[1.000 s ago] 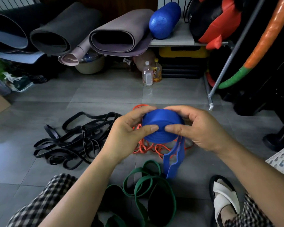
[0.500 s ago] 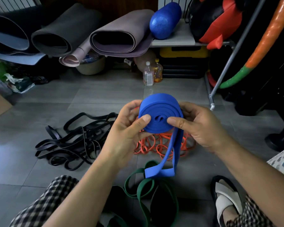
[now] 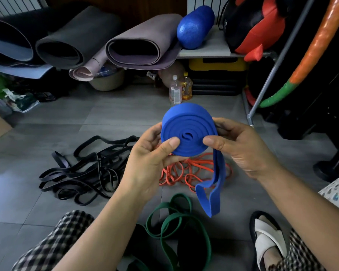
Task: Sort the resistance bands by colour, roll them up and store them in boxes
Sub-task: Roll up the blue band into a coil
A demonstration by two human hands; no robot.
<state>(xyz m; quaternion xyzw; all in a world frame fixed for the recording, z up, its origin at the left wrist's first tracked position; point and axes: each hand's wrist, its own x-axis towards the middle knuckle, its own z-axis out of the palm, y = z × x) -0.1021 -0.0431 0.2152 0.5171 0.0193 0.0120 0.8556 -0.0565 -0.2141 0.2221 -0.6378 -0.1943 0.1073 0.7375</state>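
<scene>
matte blue rubber band (image 3: 192,122) coiled between both hands

blue band (image 3: 188,132) coil tipped upright, tail longer

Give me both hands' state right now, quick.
Left hand: holding the blue band roll, thumb on its face.
Right hand: holding the same roll from the other side; the tail hangs loose.

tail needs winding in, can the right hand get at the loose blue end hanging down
Probably yes: the loose blue end hangs free just below the right hand, nothing between. That hand pinches the blue roll though, so the left hand must hold it alone.
</scene>
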